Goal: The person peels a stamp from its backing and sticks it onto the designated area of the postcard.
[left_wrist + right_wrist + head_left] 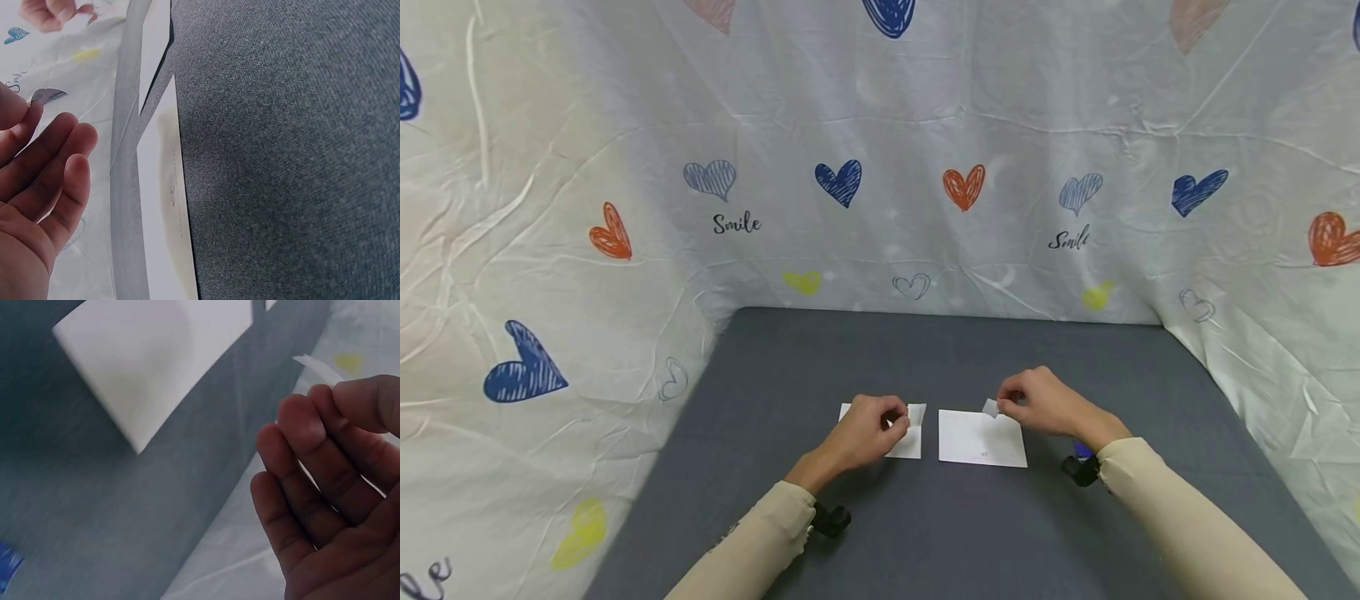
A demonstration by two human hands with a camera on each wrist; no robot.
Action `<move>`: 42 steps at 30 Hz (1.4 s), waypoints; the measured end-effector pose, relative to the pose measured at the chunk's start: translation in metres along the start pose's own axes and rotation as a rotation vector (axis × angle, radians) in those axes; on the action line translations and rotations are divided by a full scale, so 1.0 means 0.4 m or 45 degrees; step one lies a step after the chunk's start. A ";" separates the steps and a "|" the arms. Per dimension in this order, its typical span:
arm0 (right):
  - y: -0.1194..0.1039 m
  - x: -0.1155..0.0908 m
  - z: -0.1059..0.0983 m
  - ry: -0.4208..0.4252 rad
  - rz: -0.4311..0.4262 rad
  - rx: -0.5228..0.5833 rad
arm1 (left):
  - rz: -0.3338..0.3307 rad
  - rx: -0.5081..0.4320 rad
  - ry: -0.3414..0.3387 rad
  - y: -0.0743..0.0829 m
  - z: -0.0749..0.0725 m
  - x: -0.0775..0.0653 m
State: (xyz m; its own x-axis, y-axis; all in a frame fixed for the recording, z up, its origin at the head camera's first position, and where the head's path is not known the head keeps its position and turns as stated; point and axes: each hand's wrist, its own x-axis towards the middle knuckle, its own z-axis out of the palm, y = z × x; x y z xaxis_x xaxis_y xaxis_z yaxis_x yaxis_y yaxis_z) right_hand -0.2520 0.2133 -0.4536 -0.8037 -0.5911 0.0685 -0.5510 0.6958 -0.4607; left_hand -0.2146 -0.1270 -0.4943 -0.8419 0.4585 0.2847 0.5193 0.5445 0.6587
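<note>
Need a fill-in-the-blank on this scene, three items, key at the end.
1. The bare right hand pinches a small, pale, flat piece between its thumb and ____ finger.
2. Of the two thin, white, rectangular sheets on the dark grey, cloth-covered table, the bare left hand partly hides, in the head view, the one on the ____.
3. Behind the table, the white, heart-printed curtain twice bears the black script word ____.

Missing words: index; left; Smile.

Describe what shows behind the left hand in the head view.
A white card on the grey table; the left hand covers much of it, so any print there is hidden.
</note>
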 end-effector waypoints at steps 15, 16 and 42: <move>0.140 -0.106 -0.039 0.027 0.202 -0.043 | 0.009 -0.012 0.013 -0.010 -0.001 -0.002; 0.150 -0.111 -0.039 0.030 0.216 -0.047 | 0.008 -0.010 0.012 -0.011 0.000 -0.002; 0.275 -0.198 -0.043 0.007 0.548 -0.161 | -0.013 -0.030 -0.003 -0.009 0.001 -0.012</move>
State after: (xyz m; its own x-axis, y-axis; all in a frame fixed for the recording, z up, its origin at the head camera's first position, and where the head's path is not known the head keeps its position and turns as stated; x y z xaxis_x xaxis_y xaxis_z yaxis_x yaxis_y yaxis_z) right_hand -0.2529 0.3439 -0.4944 -0.9667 -0.2351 -0.1007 -0.1892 0.9224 -0.3366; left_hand -0.2124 -0.1308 -0.4982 -0.8468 0.4547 0.2761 0.5069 0.5324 0.6779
